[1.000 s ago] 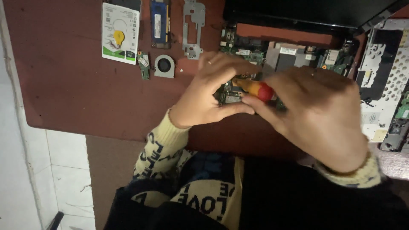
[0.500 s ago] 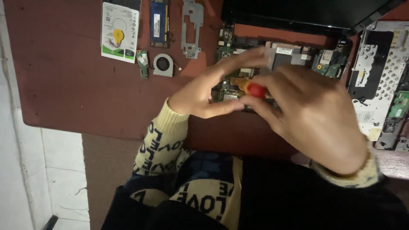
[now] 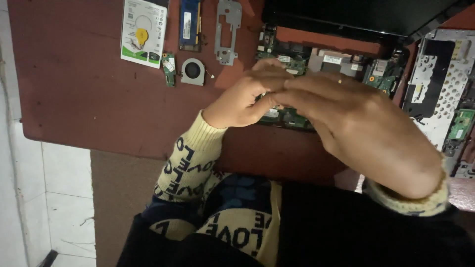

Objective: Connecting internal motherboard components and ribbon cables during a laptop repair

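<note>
Two hands are meeting over an opened laptop board at the centre of the frame.

The left hand [image 3: 245, 96] is curling its fingers together, tips touching the right hand [image 3: 366, 133], whose fingers are lying flat and close, covering whatever sits between them; whether either is gripping anything cannot be told. Under them the green board [image 3: 297, 118] is showing. Toward the upper left, a fan [image 3: 192, 71], a metal bracket [image 3: 227, 30], a memory stick [image 3: 190, 23] and a hard drive [image 3: 143, 32] are lying on the brown table [image 3: 74, 99].
</note>
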